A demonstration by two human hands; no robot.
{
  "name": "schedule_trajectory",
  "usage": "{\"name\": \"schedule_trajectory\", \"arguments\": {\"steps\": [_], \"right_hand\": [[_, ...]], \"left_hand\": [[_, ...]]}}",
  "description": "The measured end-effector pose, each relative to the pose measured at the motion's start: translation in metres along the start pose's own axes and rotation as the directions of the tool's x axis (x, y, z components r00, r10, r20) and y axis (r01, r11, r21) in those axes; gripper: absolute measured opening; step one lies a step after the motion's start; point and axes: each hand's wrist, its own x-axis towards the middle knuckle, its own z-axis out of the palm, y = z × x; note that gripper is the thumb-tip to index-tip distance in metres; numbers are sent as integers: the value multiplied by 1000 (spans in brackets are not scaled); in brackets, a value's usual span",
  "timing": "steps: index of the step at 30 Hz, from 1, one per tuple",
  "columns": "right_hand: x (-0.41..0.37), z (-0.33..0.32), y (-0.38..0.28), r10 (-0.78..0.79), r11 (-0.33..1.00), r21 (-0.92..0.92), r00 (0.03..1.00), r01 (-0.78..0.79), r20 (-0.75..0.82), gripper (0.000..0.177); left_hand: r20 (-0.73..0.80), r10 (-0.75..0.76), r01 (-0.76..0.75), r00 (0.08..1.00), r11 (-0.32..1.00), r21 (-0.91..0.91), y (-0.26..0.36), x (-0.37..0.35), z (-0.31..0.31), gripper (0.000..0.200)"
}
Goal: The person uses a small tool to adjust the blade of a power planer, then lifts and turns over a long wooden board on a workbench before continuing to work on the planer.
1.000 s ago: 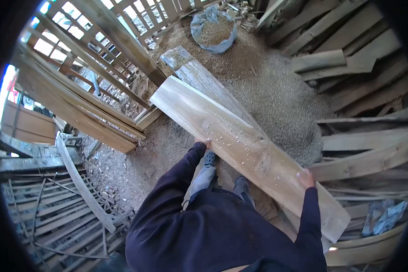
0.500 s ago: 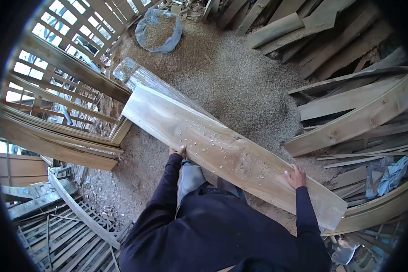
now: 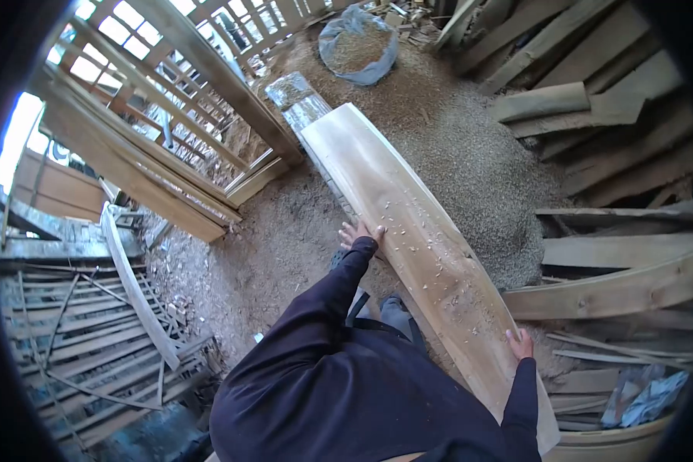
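Note:
A long, wide wooden board [image 3: 427, 246] with small chips scattered on it slants from upper left to lower right in front of me. Its far end lies over a pale, weathered beam [image 3: 304, 108]. At the board's left edge is my left hand [image 3: 360, 233], fingers spread, with the thumb on the wood. My right hand [image 3: 520, 344] rests at the opposite edge near the close end, its fingers on the top face and the rest of its grip partly hidden.
Sawdust [image 3: 470, 154] covers the ground beyond the board. A plastic sack of shavings [image 3: 358, 48] stands at the top. Stacked planks [image 3: 624, 254] line the right; a wooden lattice [image 3: 185, 92] and slatted frame [image 3: 85, 331] stand left.
The board has turned to a steeper slant, its far end shifting right in view. My left hand has moved up and right, and its fingers now spread. The whole view has shifted.

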Motion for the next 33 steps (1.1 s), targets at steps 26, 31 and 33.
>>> {"name": "schedule_trajectory", "arguments": {"steps": [26, 31, 33], "right_hand": [[-171, 39, -272, -77, 992, -123, 666, -23, -742, 55], [-203, 70, -279, -56, 992, -114, 644, -49, -763, 53], [-227, 69, -292, -85, 990, -138, 622, -37, -778, 53]], "left_hand": [[281, 435, 4, 856, 536, -844, 24, -169, -33, 78], [323, 514, 49, 795, 476, -878, 9, -145, -22, 78], [434, 281, 172, 856, 637, -751, 6, -144, -41, 76]]}}
